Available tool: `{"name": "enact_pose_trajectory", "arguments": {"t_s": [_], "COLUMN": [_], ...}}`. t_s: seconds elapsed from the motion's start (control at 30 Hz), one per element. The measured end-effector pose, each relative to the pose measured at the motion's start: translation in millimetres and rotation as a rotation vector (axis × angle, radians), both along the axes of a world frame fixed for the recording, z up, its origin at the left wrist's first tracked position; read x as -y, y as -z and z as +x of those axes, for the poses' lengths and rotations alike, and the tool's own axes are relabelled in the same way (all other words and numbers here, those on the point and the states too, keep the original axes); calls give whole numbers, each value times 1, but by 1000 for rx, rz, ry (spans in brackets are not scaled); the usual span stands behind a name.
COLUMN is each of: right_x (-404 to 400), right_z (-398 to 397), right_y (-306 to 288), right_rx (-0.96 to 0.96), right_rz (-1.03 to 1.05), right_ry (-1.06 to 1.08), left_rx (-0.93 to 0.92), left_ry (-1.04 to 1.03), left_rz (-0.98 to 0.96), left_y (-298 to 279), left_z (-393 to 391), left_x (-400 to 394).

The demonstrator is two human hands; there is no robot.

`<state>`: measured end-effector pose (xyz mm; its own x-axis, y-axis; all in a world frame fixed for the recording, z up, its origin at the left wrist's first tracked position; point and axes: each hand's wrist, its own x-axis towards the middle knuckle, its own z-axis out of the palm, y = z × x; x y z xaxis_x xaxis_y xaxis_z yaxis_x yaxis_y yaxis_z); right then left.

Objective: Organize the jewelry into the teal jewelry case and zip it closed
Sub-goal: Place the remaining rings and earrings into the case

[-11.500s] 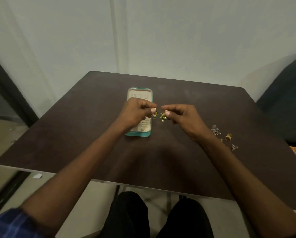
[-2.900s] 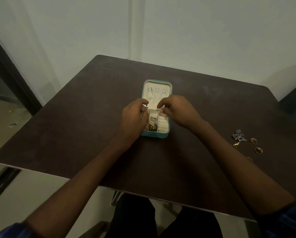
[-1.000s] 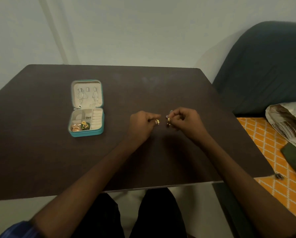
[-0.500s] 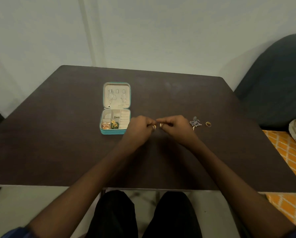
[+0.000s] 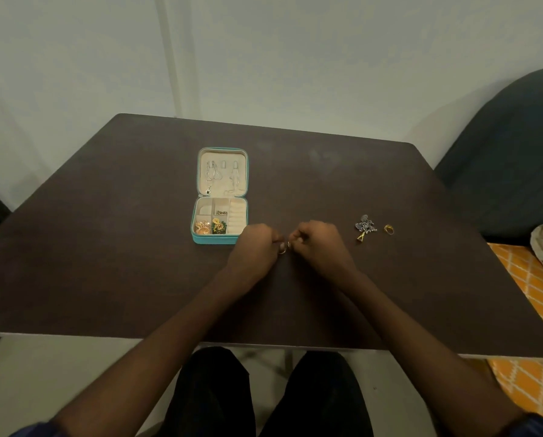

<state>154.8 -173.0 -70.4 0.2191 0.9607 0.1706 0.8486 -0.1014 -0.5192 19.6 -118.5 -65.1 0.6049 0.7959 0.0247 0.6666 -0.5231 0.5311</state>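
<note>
Two hands meet just in front of the case (image 5: pixel 221 197), fingers curled in. The left hand (image 5: pixel 254 247) pinches a small ring (image 5: pixel 282 250) at its fingertips; the right hand (image 5: pixel 319 244) pinches something tiny as well, likely a second ring, though it is too small to be sure. Neither touches the case.

It lies open on the table (image 5: pixel 106 247), lid flat behind the tray. Chains (image 5: pixel 213 176) hang from hooks in the lid. In the tray's near compartments sit a gold piece (image 5: pixel 202 228) and a green-and-yellow piece (image 5: pixel 219 227); the ring rolls (image 5: pixel 237 217) on the right look bare. Off to the right on the tabletop, well apart from the case, lie a silver cluster (image 5: pixel 365 227), a small gold pendant (image 5: pixel 360 237) touching it, and a gold ring (image 5: pixel 388 229).

These rings are, I'd judge, light, hard and smooth, so apt to slip or roll if dropped. Best held by the band's edges between thumb and forefinger, then pressed band-first into a slot between the soft rolls. The silver cluster looks limp and tangly; I'd lift it from the middle so nothing trails. The zip comes last, with the lid folded over and nothing caught in the teeth.
</note>
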Motion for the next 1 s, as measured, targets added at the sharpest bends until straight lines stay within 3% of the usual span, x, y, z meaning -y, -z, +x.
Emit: {"name": "enact_pose_trajectory", "arguments": {"t_s": [0.17, 0.3, 0.43, 0.6, 0.8, 1.0], "right_x": [-1, 5, 18, 30, 25, 19], "right_z": [2, 8, 50, 118, 142, 145], "right_y": [5, -3, -22, -28, -25, -10], "right_rx": [195, 182, 146, 137, 171, 170], "right_rz": [-52, -46, 55, 18, -118, -96], "right_ry": [-68, -108, 95, 315, 219, 201], "left_rx": [-48, -82, -61, 23, 1, 6], "left_ry": [-29, 9, 20, 83, 155, 175], "left_rz": [56, 46, 59, 103, 144, 102], "left_y": [3, 3, 2, -8, -3, 6], "left_z": [7, 8, 14, 43, 106, 148], "left_x": [3, 0, -3, 0, 7, 4]}}
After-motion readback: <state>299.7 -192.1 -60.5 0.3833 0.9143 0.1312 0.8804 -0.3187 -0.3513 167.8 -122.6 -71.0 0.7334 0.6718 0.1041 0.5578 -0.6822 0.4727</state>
